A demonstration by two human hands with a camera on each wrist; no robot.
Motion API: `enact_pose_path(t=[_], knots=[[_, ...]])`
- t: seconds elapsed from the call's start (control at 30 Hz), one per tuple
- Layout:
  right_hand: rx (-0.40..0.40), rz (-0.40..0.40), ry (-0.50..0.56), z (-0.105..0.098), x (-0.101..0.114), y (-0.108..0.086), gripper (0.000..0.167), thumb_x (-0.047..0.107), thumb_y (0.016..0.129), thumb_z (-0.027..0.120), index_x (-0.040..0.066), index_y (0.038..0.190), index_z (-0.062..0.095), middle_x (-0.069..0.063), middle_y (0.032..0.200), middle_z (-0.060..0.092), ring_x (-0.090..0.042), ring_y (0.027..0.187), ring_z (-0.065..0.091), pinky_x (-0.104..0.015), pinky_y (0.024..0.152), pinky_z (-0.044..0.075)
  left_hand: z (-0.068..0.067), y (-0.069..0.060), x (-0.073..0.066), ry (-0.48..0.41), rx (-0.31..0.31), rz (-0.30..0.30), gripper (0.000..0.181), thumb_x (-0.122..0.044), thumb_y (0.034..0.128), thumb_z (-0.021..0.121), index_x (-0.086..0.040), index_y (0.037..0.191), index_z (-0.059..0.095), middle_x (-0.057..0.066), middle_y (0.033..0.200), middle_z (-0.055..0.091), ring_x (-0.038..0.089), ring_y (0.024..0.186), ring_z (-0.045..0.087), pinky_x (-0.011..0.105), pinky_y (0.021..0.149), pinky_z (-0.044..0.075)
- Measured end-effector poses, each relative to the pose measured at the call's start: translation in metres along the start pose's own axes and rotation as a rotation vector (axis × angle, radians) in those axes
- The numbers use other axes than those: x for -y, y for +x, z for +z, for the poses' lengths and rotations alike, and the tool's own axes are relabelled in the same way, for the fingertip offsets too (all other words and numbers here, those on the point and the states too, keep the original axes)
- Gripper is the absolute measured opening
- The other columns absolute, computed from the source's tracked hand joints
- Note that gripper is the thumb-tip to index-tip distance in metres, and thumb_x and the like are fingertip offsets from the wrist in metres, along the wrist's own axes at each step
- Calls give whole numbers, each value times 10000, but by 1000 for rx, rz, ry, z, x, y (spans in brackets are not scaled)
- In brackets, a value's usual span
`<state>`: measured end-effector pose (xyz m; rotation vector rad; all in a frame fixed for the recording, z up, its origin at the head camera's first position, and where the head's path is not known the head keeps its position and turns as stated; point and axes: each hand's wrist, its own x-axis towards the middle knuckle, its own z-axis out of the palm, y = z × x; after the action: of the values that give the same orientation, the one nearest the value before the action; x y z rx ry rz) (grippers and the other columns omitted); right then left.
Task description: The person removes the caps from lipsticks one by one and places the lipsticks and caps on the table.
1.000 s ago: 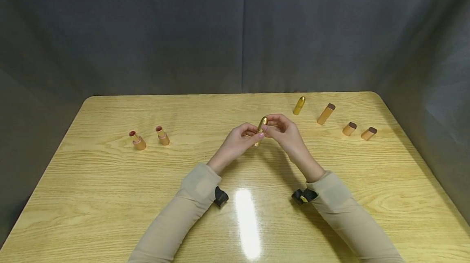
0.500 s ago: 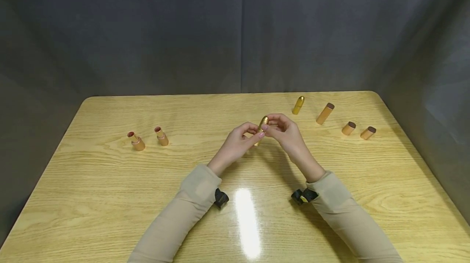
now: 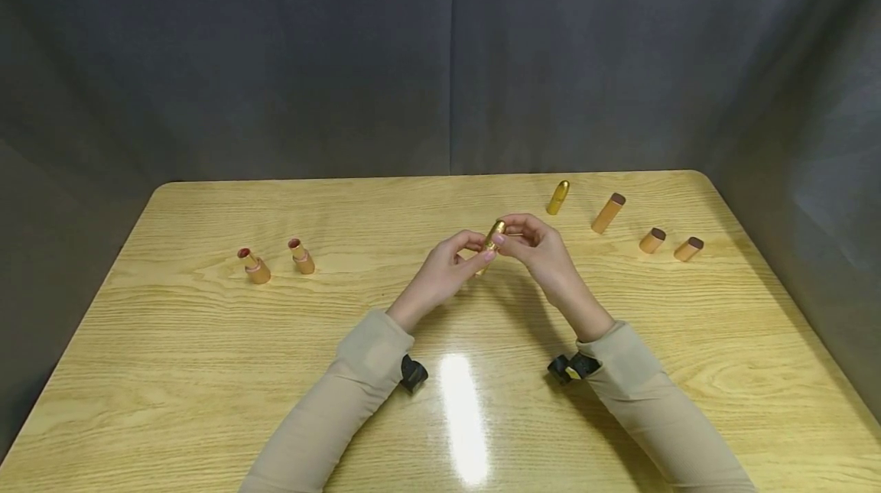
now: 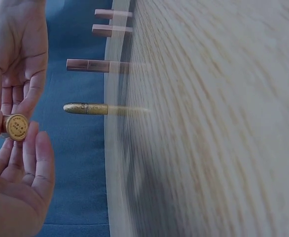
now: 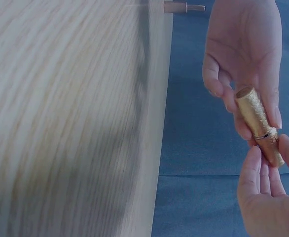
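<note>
A gold lipstick tube [image 3: 496, 229] with a rounded tip is held above the middle of the table between both hands. My left hand [image 3: 445, 269] pinches its lower part between thumb and fingers. On the upper part, the thumb and fingers of my right hand [image 3: 541, 257] hold on. The tube leans to the right in the head view. From the right wrist, the tube [image 5: 253, 112] shows a textured gold surface and a thin shiny ring between its two parts. Its round stamped base [image 4: 18, 127] faces the left wrist camera.
Two uncapped lipsticks [image 3: 255, 267] [image 3: 301, 257] stand on the left of the wooden table [image 3: 206, 371]. At the back right stand another gold lipstick [image 3: 558, 198], a tall rose-gold lipstick [image 3: 609, 213] and two short rose-gold caps [image 3: 652, 241] [image 3: 689, 249]. Dark curtains [image 3: 344, 57] enclose the table.
Both hands keep their hold on the gold lipstick tube, which has shifted very slightly to the right. The things on the table appear a little further left as the head view drifts.
</note>
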<state>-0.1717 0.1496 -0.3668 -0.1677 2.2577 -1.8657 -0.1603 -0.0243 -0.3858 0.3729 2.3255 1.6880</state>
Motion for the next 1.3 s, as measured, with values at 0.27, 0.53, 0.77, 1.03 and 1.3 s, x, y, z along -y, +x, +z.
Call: enact_pose_path(t=[0.27,0.53,0.77,1.03,1.3], knots=[[4,3,15,0,0,0,373,133,952,583,-25,1279,498,92,979,573,3,861,600,-260,891,519,-2,-2,-1,8,7,2,341,-248,980,548,-67,1269,553,122,1205,592,132,656,467,216,549,391],[0,19,9,3,0,2,425,146,951,583,-45,1317,483,57,1023,568,10,892,585,-191,863,505,-1,-2,-1,-20,-10,-5,353,-261,975,558,-52,1259,556,134,1206,603,180,827,571,240,679,470],[10,56,11,6,-1,1,396,152,945,593,-75,1262,530,73,964,597,-18,882,586,-314,921,516,-1,-3,0,-75,1,-55,390,-262,961,583,-49,1283,532,134,1258,580,272,1063,633,372,884,537],[18,45,-2,6,-1,1,383,144,936,604,-56,1261,568,71,991,611,-18,894,609,-420,975,489,2,-3,-1,-111,-38,-56,350,-222,953,597,-23,1233,527,153,1231,588,295,1098,633,371,878,541],[22,38,-33,6,-1,0,404,159,939,600,-59,1277,563,-101,1153,644,-29,939,602,-355,955,491,4,-4,-4,-97,-31,-36,284,-181,955,591,-23,1179,519,158,1230,590,292,1064,631,404,861,545]])
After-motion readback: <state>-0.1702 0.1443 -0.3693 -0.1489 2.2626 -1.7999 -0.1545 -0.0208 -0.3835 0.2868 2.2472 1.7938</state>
